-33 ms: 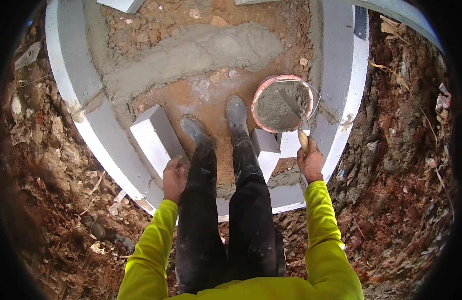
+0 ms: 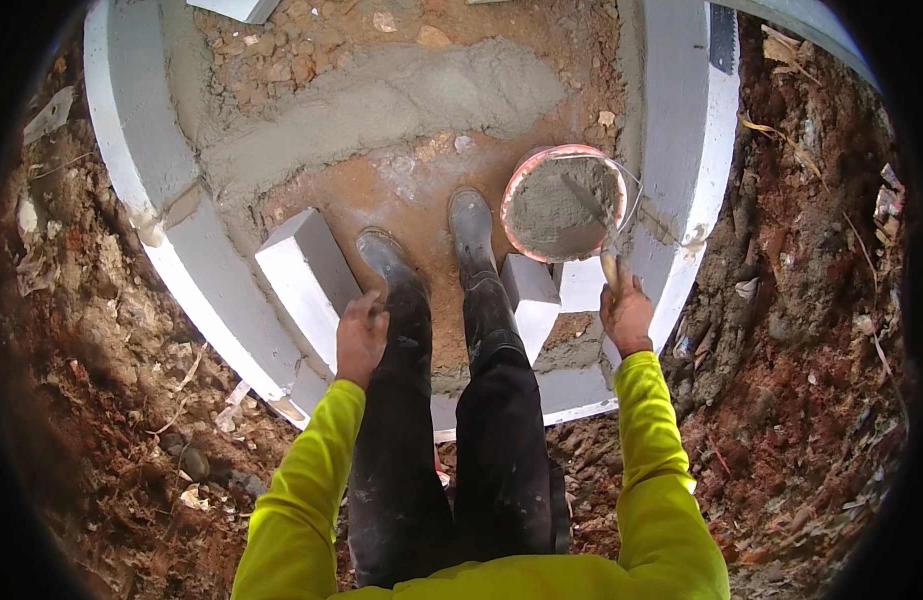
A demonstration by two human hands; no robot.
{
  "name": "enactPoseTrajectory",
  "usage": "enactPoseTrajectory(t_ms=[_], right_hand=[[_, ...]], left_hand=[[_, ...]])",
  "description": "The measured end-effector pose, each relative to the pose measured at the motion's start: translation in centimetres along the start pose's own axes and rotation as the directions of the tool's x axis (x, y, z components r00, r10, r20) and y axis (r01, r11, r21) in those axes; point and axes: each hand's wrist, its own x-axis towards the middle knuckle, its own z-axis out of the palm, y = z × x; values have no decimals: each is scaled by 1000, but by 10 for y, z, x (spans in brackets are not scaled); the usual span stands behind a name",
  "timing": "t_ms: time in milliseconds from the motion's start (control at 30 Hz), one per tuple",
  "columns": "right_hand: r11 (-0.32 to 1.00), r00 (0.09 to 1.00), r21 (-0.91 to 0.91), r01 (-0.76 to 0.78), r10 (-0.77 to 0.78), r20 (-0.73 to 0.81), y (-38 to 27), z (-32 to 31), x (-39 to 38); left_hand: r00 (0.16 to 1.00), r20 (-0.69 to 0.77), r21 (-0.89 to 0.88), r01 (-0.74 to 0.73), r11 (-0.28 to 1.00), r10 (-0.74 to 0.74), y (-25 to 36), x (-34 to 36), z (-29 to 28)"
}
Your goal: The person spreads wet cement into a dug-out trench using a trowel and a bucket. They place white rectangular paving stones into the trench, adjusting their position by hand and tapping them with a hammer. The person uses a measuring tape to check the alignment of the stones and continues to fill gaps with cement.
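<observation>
My right hand (image 2: 628, 314) is wrapped round the wooden handle of a trowel (image 2: 586, 198). The trowel's blade reaches over a bucket (image 2: 508, 207) with a pinkish-orange rim, its tip by the grey mortar (image 2: 554, 216) inside. My left hand (image 2: 363, 342) hovers beside my left leg with its fingers curled in a loose fist, and nothing shows in it. Nearest to that hand is a long white block (image 2: 312, 262) lying on the ground. Two more white blocks, one upright-edged (image 2: 530, 292) and one partly hidden (image 2: 582, 285), are between my right boot and my right hand.
A curved wall of pale blocks (image 2: 222, 275) runs round me on both sides and behind my boots (image 2: 472, 225). Ahead lies a band of wet mortar (image 2: 382, 105) on reddish soil. Rough earth with debris (image 2: 782, 330) surrounds the wall. A toothed dark strip (image 2: 723, 42) rests on the right wall.
My left hand has shifted slightly right and up. My right hand has moved a little right, and the trowel's handle has turned more upright while still over the bucket.
</observation>
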Motion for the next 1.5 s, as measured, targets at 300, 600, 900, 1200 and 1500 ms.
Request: enactPoseTrajectory(t_ms=[300,600,900,1200,1500], right_hand=[[975,919,-95,201,-153,364,25,47,77],[301,781,768,-565,-104,615,13,49,0],[624,939,715,315,-316,-137,-119,7,66],[834,987,532,148,-162,-21,-160,-18,72],[972,971,217,92,-136,196,-70,-72,-20]], left_hand=[[985,143,-169,118,979,-94,104,184,197],[961,157,-237,258,937,-226,58,162,182],[922,9,-11,387,922,-387,-19,59,97],[789,45,-317,593,740,-613,-19,-26,23],[542,-63,-539,688,485,-838,8,-146,3]])
